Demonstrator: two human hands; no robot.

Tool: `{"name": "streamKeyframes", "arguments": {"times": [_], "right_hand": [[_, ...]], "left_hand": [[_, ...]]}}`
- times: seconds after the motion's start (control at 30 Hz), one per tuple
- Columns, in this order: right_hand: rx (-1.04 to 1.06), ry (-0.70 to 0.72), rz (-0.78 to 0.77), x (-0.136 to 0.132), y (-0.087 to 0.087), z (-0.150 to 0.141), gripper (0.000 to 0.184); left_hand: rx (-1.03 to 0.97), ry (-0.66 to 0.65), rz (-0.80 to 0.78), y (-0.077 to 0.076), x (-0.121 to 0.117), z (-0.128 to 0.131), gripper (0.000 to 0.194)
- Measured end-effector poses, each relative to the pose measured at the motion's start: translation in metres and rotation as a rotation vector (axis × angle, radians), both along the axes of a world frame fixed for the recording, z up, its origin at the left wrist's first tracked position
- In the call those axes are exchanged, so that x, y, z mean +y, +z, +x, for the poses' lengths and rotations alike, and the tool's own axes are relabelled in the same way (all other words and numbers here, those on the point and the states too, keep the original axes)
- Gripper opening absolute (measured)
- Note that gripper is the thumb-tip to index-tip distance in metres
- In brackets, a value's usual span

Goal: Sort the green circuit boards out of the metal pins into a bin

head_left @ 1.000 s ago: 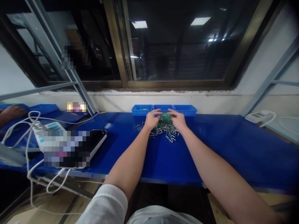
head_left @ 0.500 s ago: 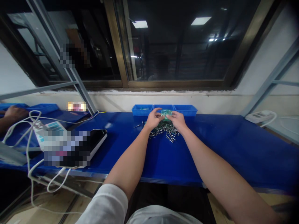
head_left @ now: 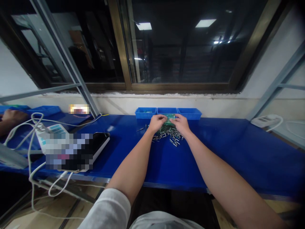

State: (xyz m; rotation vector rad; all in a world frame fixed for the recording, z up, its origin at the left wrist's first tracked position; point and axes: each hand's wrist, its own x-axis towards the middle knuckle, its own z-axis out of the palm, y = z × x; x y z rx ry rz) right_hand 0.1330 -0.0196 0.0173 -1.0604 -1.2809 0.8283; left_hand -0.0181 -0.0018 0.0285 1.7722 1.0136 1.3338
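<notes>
Over a heap of thin metal pins (head_left: 174,137), a small green piece that looks like a circuit board (head_left: 170,117) is held up between both hands. My left hand (head_left: 157,123) is closed, its fingertips pinched at the board's left edge. Whether a small part also sits in that pinch is too small to tell. On the other side, my right hand (head_left: 182,124) grips the board's right edge, with the thumb on its near face. More green pieces lie among the pins beneath, partly covered by the hands.
Behind the hands stand three joined blue bins (head_left: 190,113); the left one holds small pieces. To the left are a phone-like device (head_left: 98,143) on a white base and loose white cables (head_left: 30,156). Another person's hand (head_left: 14,117) shows at far left. A white power strip (head_left: 265,121) lies right.
The left fingertips have shifted slightly left toward the board's edge and look more tightly closed. The board stays in about the same place, its face a little differently tilted.
</notes>
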Motion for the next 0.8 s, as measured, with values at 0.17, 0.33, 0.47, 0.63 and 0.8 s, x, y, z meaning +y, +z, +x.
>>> {"name": "streamKeyframes", "arguments": {"times": [0.17, 0.33, 0.47, 0.63, 0.8], "right_hand": [[-0.072, -0.094, 0.012, 0.003, -0.002, 0.002, 0.047], [-0.131, -0.119, 0.002, 0.006, -0.004, 0.005, 0.044], [-0.195, -0.109, 0.007, 0.004, -0.003, 0.004, 0.04], [-0.301, -0.108, 0.023, -0.001, 0.0, 0.002, 0.039], [-0.399, -0.113, 0.037, -0.004, 0.001, 0.002, 0.038]], "left_hand": [[-0.065, 0.072, -0.071, 0.006, 0.0, -0.006, 0.019], [-0.128, 0.041, -0.132, 0.003, 0.007, -0.015, 0.029], [-0.313, 0.212, -0.058, 0.005, 0.018, -0.022, 0.026], [-0.528, 0.23, -0.138, 0.009, 0.024, -0.031, 0.049], [-0.432, 0.259, -0.245, 0.007, 0.02, -0.032, 0.058]]}}
